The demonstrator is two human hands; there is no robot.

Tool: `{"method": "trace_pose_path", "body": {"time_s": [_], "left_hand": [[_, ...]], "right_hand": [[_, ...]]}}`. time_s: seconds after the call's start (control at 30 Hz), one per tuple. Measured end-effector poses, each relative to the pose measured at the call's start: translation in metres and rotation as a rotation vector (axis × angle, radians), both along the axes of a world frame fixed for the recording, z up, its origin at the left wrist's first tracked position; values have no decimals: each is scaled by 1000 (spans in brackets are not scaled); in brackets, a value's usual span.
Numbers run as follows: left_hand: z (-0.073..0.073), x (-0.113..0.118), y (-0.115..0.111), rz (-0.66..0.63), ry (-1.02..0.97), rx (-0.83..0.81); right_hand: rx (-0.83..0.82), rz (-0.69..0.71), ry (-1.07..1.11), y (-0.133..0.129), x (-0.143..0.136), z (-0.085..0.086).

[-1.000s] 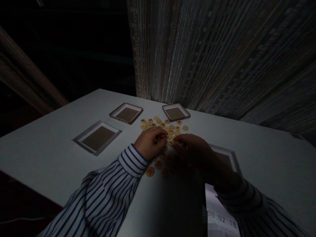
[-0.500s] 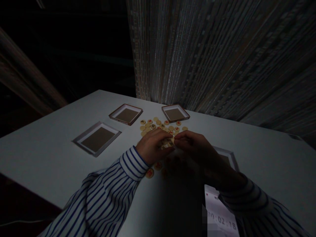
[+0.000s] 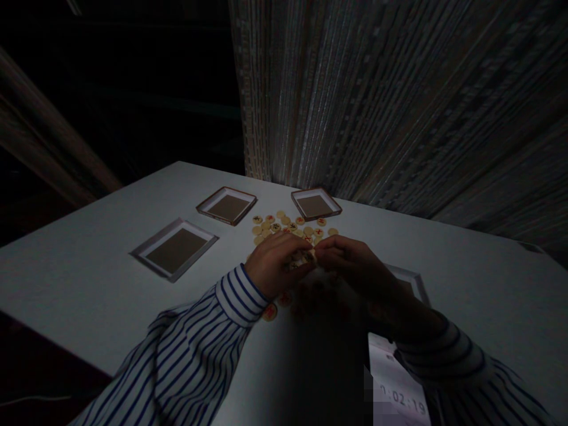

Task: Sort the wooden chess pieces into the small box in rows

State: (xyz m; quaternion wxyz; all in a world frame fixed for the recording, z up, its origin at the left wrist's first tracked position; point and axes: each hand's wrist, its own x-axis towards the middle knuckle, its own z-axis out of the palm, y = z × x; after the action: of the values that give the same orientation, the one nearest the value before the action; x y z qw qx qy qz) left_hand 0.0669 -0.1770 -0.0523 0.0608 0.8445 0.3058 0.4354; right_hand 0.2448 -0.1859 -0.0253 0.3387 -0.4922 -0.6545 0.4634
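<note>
Fingertips [image 3: 326,253] of the right hand [image 3: 348,260], bent inward, nearly meet the arched left hand [image 3: 276,261], thumb parted from its fingers; whether either hand grips anything cannot be told. Round pieces [image 3: 292,226], some marked in red or black, spread beneath the hands toward 12 o'clock, with others at 7. Shallow trays [image 3: 175,249] lie at 9, 10, 12 and, partly hidden, 3 o'clock; a lit phone [image 3: 394,373] sits at 5 on the white table [image 3: 106,242].
</note>
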Motion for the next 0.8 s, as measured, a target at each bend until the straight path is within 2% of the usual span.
{"method": "trace_pose_path", "body": {"time_s": [0.6, 0.8], "left_hand": [[-2, 0, 0, 7, 18, -25], [-3, 0, 0, 5, 8, -17]], "right_hand": [[8, 17, 24, 1, 1, -2], [-24, -25, 34, 1, 0, -1]]}}
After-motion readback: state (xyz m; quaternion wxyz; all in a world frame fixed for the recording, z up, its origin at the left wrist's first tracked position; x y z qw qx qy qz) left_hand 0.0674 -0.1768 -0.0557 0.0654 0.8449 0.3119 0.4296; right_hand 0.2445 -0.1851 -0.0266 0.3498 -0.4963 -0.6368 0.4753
